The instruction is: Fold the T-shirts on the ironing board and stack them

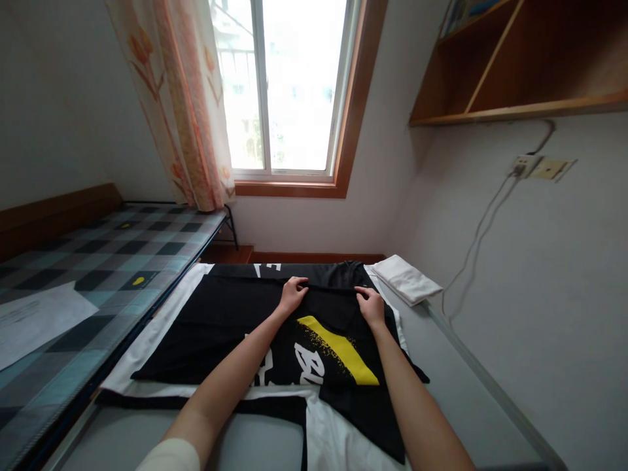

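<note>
A black T-shirt (220,320) with a yellow stripe and white lettering lies spread out in front of me. My left hand (293,296) pinches its far edge near the middle. Farther right along that same edge, my right hand (371,306) has thumb and fingertips closed on the fabric. Beneath the T-shirt, white cloth (338,425) shows at the left, right and near sides. Another dark garment (324,271) with a white print shows just beyond the far edge. A folded white cloth (406,278) rests at the back right corner of the table.
The garments lie on a grey table (471,392) against the right wall. To the left stands a bed with a checked mattress (161,229) and a paper sheet (39,320). A wooden shelf (520,108) hangs above a wall socket (527,165) with a dangling cord.
</note>
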### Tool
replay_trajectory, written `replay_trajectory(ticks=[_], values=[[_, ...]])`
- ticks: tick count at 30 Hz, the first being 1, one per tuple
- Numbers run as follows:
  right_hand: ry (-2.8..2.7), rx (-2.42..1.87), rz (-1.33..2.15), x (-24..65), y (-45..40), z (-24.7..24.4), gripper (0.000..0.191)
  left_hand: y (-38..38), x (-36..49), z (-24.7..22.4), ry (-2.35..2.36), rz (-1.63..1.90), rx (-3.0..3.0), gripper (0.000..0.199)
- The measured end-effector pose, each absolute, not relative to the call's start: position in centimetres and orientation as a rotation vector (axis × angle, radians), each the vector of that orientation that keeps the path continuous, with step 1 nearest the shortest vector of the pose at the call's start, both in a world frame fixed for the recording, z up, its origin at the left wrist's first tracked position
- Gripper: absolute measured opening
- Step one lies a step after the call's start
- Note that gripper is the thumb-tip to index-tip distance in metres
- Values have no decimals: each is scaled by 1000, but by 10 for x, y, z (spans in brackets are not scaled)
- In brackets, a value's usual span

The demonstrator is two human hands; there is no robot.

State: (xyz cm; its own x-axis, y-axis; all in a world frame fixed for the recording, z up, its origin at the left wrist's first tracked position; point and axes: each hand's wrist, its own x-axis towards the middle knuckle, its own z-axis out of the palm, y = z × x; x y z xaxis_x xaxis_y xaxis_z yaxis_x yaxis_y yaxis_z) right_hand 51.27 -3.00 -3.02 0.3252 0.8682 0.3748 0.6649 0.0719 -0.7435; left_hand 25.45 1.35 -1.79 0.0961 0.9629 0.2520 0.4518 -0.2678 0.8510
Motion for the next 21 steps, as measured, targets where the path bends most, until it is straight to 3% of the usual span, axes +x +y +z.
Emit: replay_trajectory(ticks=[7, 13, 17, 21], values=[[-1399, -1682, 159, 512, -29, -36, 39, 14, 253, -23, 1320, 1186, 1797, 33], [-1515, -1823, -205, 498, -44, -20, 42, 6, 254, -24, 1399, 1266, 2028, 24], [-1908, -1668, -117, 480, -50, -12, 37, -3, 255, -19, 1337, 1214, 2365, 20], [-2172, -1794, -53, 468, -52, -18, 51, -7, 257, -20, 1165, 968, 2581, 22]])
